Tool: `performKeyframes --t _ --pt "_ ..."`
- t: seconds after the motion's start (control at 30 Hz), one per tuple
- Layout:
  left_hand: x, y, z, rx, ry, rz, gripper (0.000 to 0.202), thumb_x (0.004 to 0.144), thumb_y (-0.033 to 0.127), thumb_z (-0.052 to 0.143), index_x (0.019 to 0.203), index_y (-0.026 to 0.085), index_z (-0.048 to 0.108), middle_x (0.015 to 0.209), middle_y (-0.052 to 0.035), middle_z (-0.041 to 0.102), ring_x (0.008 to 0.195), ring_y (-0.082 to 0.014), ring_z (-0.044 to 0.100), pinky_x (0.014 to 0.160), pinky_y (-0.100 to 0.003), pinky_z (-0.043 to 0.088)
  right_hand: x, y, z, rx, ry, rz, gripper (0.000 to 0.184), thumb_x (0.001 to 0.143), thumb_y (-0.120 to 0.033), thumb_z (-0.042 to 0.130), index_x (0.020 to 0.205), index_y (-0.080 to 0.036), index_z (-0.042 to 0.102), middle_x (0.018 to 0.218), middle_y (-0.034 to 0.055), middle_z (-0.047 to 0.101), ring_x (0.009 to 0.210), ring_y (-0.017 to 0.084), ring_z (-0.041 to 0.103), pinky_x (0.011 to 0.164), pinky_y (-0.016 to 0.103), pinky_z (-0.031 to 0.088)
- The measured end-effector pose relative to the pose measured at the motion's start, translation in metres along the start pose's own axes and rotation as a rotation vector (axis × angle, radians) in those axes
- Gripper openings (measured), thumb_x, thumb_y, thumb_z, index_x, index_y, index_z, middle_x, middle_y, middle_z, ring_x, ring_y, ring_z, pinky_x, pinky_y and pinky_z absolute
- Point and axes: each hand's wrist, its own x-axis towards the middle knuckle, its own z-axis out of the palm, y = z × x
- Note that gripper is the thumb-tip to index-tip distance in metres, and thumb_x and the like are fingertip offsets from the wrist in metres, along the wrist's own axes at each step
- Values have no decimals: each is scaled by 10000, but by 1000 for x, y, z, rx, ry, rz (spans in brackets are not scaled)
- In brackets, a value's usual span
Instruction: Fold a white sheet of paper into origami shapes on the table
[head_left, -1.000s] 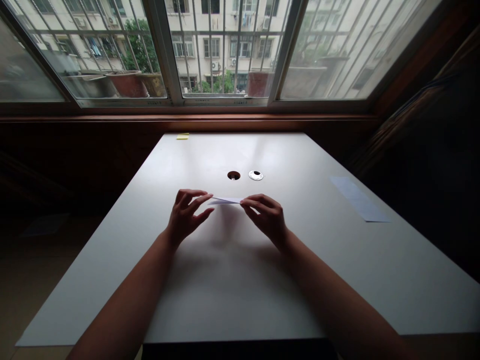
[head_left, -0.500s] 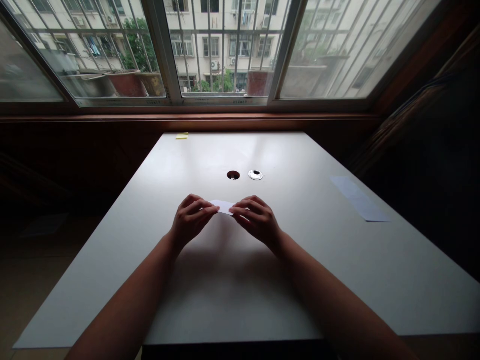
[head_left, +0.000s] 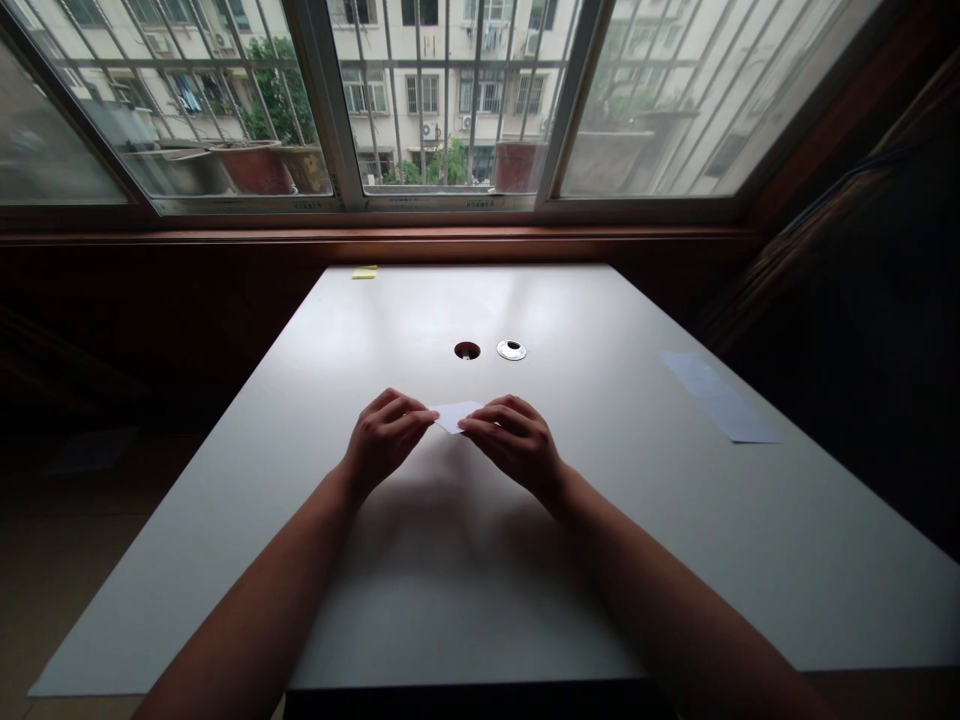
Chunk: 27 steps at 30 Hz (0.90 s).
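- Over the middle of the worktop (head_left: 615, 340), a small piece of white paper (head_left: 454, 416) spans the gap between the left grip (head_left: 384, 435) and the right grip (head_left: 519, 440); it seems to be held clear of the surface, and whether it is folded or a single layer is hard to tell.
- The left grip pinches the paper's left side between thumb and fingers; the right grip pinches its right side likewise, so neither is free.
- Likeliest trouble: a stray crease. With no firm backing beneath the paper, a small mismatch between the two pinches could bend or skew it.
- A tear is possible too, should the grips pull against each other; the paper looks thin.
- The grips cover much of both ends, so a misplaced corner could easily go unnoticed.
- If one pinch loosens, the paper could swing or drop. The round hole (head_left: 467, 351) lies just beyond the grips, beside the white cover (head_left: 511, 354), and a dropped piece might slide towards it.
- A draught from the window (head_left: 322, 100) could shift the loose sheet (head_left: 720, 395) lying well apart on the right; whether any pane stands open cannot be told.
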Motion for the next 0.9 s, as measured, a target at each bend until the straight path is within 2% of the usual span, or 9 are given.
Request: performKeyframes --t 0.4,0.63,0.77,0.9 --pt "-1 -7 2 72 -51 -54 119 914 214 601 973 211 704 879 -55 679 822 -179 582 712 -320 507 -2 -1 1 -10 -21 8 249 870 -183 685 1097 -285 680 895 27 713 803 170 613 738 342 506" --pt "2 5 2 -21 -62 53 216 893 216 643 1102 257 677 943 -49 696 870 -181 586 749 -333 524 1 3 4 -37 -132 -15 209 898 -206 652 1095 -270 682 893 33 701 833 173 602 747 339 487" --pt "2 10 2 -51 -56 100 209 890 205 645 1088 260 680 911 -38 701 817 -163 589 719 -312 520 3 2 6 -47 -171 -9 172 908 -214 639 1067 -254 691 878 37 694 824 173 593 739 334 478" --pt "1 10 2 -48 -47 87 185 883 193 651 1053 254 689 882 -34 702 803 -159 596 706 -305 517 2 1 7 -46 -165 -4 183 904 -215 644 1078 -255 685 887 35 694 822 170 592 736 330 475"
